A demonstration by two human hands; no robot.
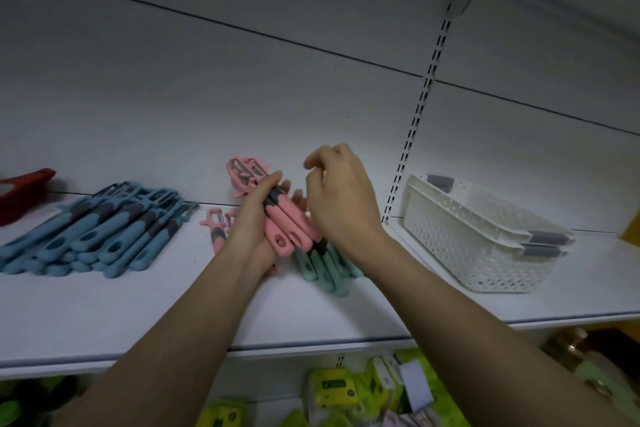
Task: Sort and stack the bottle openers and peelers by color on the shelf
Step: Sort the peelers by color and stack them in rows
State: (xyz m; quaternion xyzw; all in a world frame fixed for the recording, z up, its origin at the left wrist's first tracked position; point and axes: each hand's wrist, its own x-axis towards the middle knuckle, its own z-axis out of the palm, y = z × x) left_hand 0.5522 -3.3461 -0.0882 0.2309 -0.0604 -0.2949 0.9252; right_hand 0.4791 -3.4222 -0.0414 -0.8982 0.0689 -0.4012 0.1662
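While the left hand (258, 218) curls round a bundle of pink peelers (277, 215), about three or four by their handles, it holds them tilted above the middle of the white shelf (173, 305), blade heads toward the back wall. Its grip is pressed tight on the bundle. The right hand (341, 198) hovers just beside the bundle, fingers loosely curled, thumb and forefinger near each other at the top; whether they pinch anything I cannot tell.

One more pink peeler (216, 224) lies flat on the shelf near the back edge, partly hidden by the left wrist. Toward the shelf's left end lies a blue pile (93, 236) of roughly eight to ten tools, handles fanned toward the front edge. At the far left back corner sits one red tool (24, 191). Under the right wrist lie about four green peelers (322, 270), handles pointing to the front edge.

Bare shelf runs along the whole front edge, and between the blue pile and the hands.

On the right section stand nested white perforated baskets (485, 236), at least two, with grey grips; their contents are not visible.
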